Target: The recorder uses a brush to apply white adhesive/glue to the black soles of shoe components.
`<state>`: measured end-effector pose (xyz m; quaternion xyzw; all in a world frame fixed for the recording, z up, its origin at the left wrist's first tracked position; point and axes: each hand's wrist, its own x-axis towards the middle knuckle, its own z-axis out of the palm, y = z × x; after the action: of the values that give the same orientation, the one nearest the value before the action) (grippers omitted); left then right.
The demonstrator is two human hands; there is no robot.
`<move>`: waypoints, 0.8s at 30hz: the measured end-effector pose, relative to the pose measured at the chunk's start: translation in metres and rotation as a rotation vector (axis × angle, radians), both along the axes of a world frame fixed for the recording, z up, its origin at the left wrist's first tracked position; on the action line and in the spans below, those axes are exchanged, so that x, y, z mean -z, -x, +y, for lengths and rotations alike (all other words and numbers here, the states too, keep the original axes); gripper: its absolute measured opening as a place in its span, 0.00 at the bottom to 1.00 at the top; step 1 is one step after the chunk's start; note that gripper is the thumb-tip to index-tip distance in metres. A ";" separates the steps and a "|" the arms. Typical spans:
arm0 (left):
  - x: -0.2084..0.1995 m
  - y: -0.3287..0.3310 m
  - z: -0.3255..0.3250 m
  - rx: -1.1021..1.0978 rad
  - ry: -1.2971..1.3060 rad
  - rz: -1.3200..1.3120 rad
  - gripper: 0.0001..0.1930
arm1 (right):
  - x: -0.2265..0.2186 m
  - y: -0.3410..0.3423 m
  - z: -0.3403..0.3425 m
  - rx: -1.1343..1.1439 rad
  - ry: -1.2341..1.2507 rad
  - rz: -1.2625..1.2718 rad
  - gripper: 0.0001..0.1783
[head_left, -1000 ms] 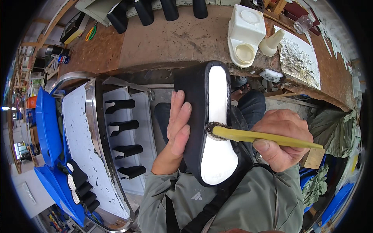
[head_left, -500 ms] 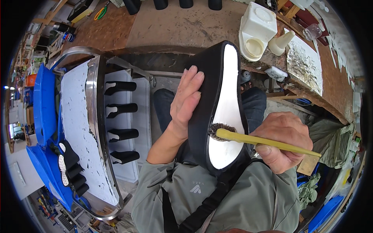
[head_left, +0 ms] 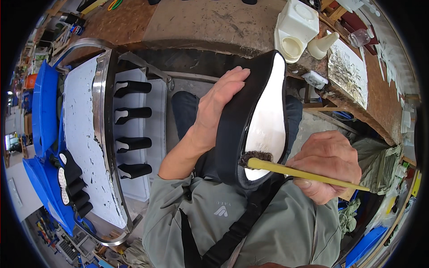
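Right hand [head_left: 328,165] up first: fingers curled over, thumb pressed along the near side, clamped firmly on a yellow-handled brush [head_left: 286,169] whose dark bristles reach out to its left. Down they sit, on the near end of the white face [head_left: 266,120] of a black shoe-shaped piece [head_left: 237,129], which stands tilted between the two hands. And here's the risk: those bristles overlap the black rim on the side toward the left hand [head_left: 219,102], so a wide stroke could smear the edge; whether they carry anything, I can't tell. Watch the steadying, too. That left hand lies spread flat along the piece's left side, fingers straight and close together, not wrapped round it; the thumb is hidden. Hard pressure so far below those fingertips could rock or twist the piece, I'd judge, and what props it underneath is out of sight. Pose check: left forearm slants up from the lower left, wrist slightly bent; right knuckles face up, handle tail jutting past to the right.
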<state>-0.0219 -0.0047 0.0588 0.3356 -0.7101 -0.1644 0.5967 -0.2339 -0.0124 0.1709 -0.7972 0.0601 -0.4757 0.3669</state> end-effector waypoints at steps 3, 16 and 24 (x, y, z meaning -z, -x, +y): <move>-0.001 0.001 0.002 0.051 -0.083 0.003 0.24 | 0.002 0.000 0.001 -0.022 0.045 -0.020 0.12; -0.028 0.002 0.008 0.499 -0.630 0.056 0.29 | 0.001 0.001 -0.021 -0.218 0.102 -0.062 0.10; -0.044 0.003 0.008 0.627 -0.808 0.062 0.24 | 0.005 -0.008 -0.037 -0.360 0.157 -0.124 0.11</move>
<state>-0.0249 0.0029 0.1026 0.3054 -0.6383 -0.6068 0.3621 -0.2259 -0.0499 0.1658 -0.7903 -0.1434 -0.4539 0.3858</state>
